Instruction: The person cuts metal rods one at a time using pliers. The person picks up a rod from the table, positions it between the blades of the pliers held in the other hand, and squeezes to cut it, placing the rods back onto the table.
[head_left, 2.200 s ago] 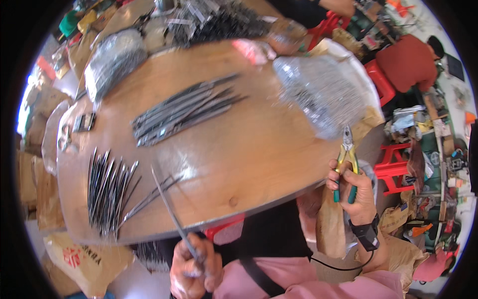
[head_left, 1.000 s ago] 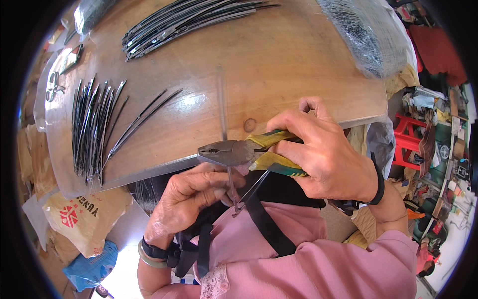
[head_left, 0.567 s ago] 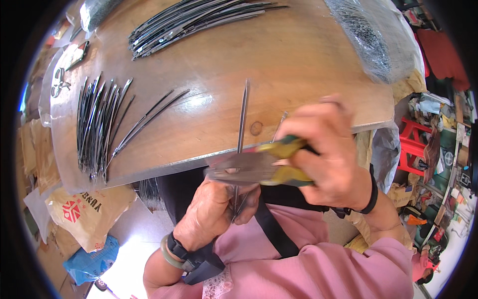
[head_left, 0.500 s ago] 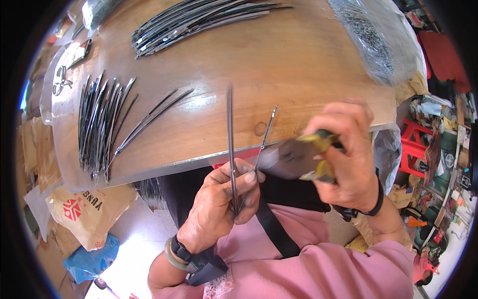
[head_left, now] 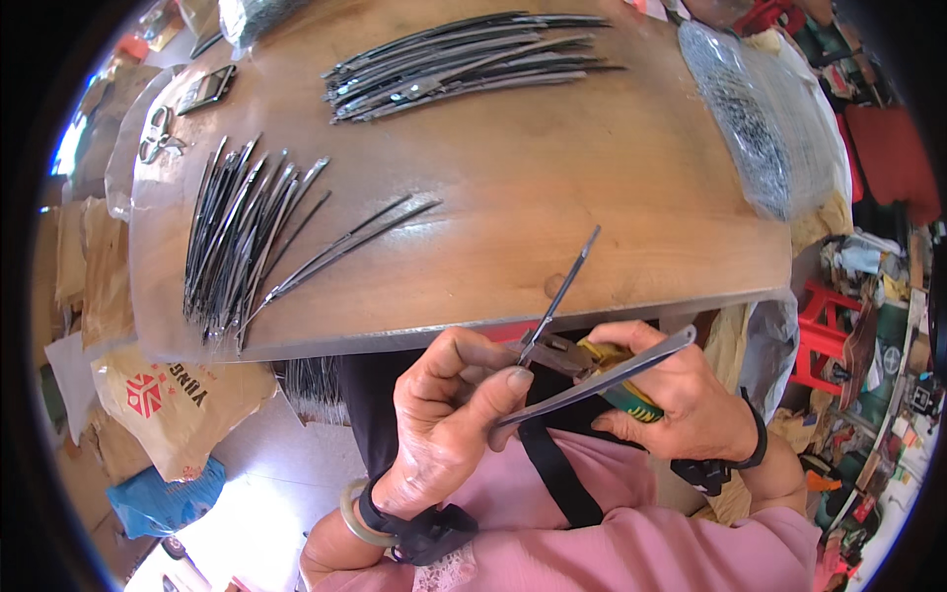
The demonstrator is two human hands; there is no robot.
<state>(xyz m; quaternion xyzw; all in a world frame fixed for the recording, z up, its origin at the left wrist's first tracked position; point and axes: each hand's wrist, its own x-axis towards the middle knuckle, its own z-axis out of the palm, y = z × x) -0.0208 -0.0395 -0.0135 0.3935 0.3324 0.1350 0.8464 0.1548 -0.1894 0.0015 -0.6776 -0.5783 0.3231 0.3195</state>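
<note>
The left hand [head_left: 449, 419] pinches thin dark strips [head_left: 604, 381], likely light, springy and slick, best held near one end, while the right hand [head_left: 681, 400] hugs pliers [head_left: 560, 355].

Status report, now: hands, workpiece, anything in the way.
Left hand holding thin, dark, metallic-looking strips. Right hand gripping yellow-and-green-handled metal pliers. One strip crosses before pliers, partly hiding them.

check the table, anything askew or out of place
Two dark strips fan out to the right of the near-left bundle, out of line with its mostly aligned strips. No spill or obvious damage stands out on the table.
</note>
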